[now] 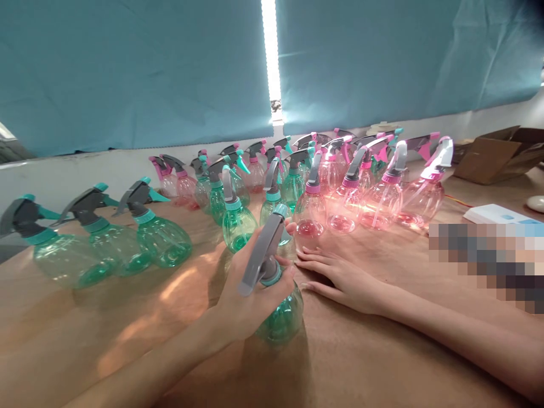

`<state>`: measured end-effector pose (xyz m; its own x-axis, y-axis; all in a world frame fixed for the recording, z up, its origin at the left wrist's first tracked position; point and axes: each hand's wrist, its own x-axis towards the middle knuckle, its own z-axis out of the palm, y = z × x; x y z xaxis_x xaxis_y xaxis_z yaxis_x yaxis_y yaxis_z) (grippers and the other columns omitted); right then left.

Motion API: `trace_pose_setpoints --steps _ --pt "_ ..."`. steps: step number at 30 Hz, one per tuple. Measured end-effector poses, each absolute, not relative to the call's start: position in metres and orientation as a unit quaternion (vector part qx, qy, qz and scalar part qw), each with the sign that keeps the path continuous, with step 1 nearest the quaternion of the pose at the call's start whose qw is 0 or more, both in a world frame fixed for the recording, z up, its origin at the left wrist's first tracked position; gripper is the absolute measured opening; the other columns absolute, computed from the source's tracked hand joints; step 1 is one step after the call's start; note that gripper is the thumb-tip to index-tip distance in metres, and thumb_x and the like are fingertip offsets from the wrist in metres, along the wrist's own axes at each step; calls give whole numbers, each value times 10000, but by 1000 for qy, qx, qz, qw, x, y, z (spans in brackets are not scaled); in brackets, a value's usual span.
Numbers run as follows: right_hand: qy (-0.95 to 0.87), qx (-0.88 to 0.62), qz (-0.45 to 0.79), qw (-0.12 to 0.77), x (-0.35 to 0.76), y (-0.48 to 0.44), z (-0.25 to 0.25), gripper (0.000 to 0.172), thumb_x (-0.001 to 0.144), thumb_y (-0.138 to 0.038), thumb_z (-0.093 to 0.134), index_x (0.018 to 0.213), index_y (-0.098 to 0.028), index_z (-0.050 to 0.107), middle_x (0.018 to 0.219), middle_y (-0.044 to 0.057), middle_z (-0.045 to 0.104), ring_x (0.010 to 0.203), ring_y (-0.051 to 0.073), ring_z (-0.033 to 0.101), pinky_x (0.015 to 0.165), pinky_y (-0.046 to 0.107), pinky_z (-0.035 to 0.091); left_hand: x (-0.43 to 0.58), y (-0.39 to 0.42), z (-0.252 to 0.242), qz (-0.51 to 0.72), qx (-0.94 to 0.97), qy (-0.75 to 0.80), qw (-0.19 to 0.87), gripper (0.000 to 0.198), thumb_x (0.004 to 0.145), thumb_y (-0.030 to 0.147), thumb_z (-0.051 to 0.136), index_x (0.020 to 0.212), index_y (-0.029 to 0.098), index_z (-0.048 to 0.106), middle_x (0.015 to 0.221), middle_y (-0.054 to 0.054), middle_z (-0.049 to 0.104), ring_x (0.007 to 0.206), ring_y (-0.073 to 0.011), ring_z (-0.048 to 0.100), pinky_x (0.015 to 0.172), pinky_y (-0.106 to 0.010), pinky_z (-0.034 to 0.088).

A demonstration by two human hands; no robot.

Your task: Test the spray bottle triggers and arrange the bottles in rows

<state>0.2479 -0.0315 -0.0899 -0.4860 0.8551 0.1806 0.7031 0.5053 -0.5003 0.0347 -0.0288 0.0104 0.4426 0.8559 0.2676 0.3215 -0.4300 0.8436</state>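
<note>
My left hand (249,294) is wrapped round the neck and trigger of a green spray bottle (280,320) with a grey and teal head. The bottle stands close in front of me, and its trigger is partly hidden by my fingers. My right hand (340,277) lies flat on the table (374,351), fingers stretched toward that bottle but apart from it. Just beyond my hands stand another green spray bottle (238,224) and a clear pink spray bottle (310,212).
Several green spray bottles (164,241) stand at the left. Rows of pink spray bottles (382,204) and green ones fill the back. At the right are an open cardboard box (497,153), a white box (501,215) and a blurred patch. Teal sheeting (136,73) hangs behind.
</note>
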Motion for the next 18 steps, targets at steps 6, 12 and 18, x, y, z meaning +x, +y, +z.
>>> trace_pose_setpoints --steps 6,12,18 --pt "-844 -462 179 204 248 -31 -90 578 982 -523 435 1455 -191 459 1523 100 416 1426 296 341 1167 516 296 35 -29 9 350 765 388 375 468 810 259 560 1275 237 512 825 -11 686 765 -176 649 620 -271 537" --pt "-841 -463 180 213 249 -31 -91 562 979 -529 441 1448 -221 469 1512 92 436 1418 289 360 1164 522 298 36 -32 8 369 763 389 361 515 825 237 549 1336 261 489 1212 -63 666 815 -157 673 753 -304 569" --pt "-841 -460 178 222 249 -30 -94 560 973 -529 454 1448 -232 469 1516 88 432 1415 289 364 1163 521 299 36 -32 5 369 765 393 352 552 827 223 544 1373 269 469 1213 -76 671 765 -155 655 691 -305 567"
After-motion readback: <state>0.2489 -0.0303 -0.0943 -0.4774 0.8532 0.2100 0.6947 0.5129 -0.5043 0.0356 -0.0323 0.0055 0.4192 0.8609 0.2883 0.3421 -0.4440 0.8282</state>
